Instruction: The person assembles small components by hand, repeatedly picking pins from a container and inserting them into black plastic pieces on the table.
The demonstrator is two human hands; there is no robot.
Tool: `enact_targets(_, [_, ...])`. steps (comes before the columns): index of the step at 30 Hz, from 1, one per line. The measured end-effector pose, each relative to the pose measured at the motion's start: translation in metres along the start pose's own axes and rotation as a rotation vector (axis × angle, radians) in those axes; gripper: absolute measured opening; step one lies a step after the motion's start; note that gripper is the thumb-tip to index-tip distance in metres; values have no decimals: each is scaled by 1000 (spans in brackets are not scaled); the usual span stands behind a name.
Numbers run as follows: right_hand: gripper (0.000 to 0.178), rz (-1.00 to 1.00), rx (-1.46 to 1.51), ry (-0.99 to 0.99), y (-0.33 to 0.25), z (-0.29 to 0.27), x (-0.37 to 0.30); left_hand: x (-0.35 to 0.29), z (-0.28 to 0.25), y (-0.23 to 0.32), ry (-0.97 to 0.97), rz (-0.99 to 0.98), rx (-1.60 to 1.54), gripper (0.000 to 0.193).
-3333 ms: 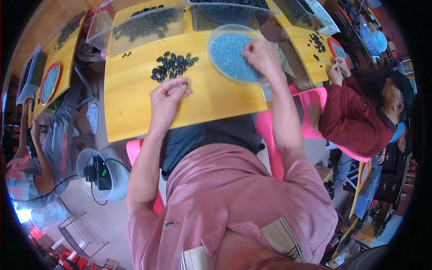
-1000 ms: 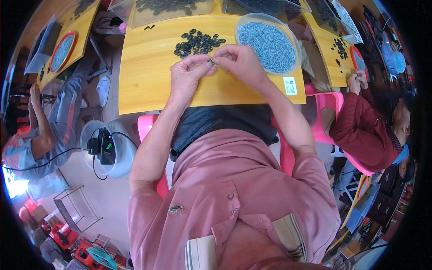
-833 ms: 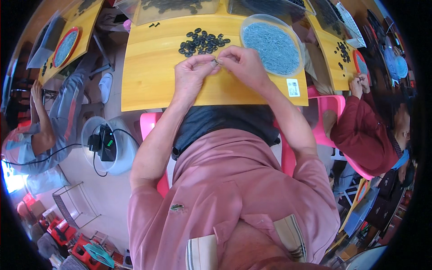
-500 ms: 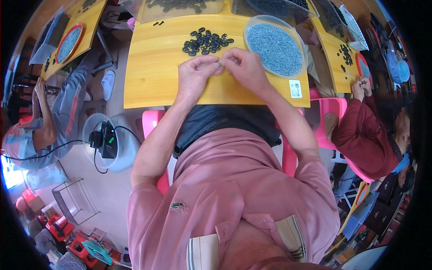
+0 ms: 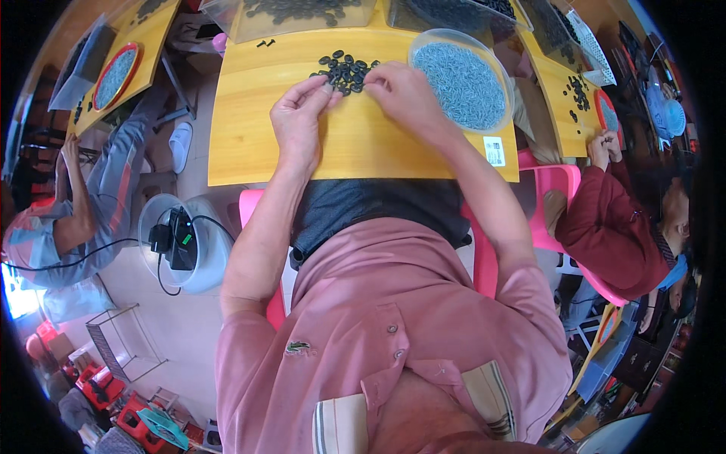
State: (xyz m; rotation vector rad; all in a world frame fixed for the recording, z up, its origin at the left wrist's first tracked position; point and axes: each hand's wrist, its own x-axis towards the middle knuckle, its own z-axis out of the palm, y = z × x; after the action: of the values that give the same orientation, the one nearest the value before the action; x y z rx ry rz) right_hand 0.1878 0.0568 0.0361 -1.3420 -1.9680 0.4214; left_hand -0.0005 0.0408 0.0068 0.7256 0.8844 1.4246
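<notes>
Where a second yellow table (image 5: 155, 41) is seen at the far left, a red-rimmed tray (image 5: 136, 59) of bluish pieces is set near a seated co-worker in grey (image 5: 121, 174). Nearer, a black adapter (image 5: 181, 253) is held in a clear round tub (image 5: 208, 265). On the main yellow table (image 5: 253, 121), two small black pieces (image 5: 266, 43) are laid well apart from the others. The left hand (image 5: 299, 125) is poised at the near left edge of a pile of black oval pieces (image 5: 346, 72), thumb and fingertips close together; whether anything is pinched cannot be told. The pile is spread between the two hands, which are held apart. The right hand (image 5: 408, 94) is curled at the pile's right edge, its grip partly hidden. Just beside it, a clear bowl (image 5: 510, 97) is filled with slender bluish-grey metal pieces (image 5: 461, 83). At the far right, a co-worker in dark red (image 5: 612, 227) is seated, both hands held close together
</notes>
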Motion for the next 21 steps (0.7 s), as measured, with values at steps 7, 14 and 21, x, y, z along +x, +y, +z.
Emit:
enact_targets(7, [15, -59, -285, -97, 2, 23, 2, 0, 0, -1, 8, -13, -23, 23])
enact_targets(14, [15, 38, -198, -277, -11, 3, -9, -3, 0, -3, -36, -23, 3, 21])
enact_targets(21, [17, -17, -201, -279, -5, 1, -13, -5, 5, -8, -48, -58, -3, 18])
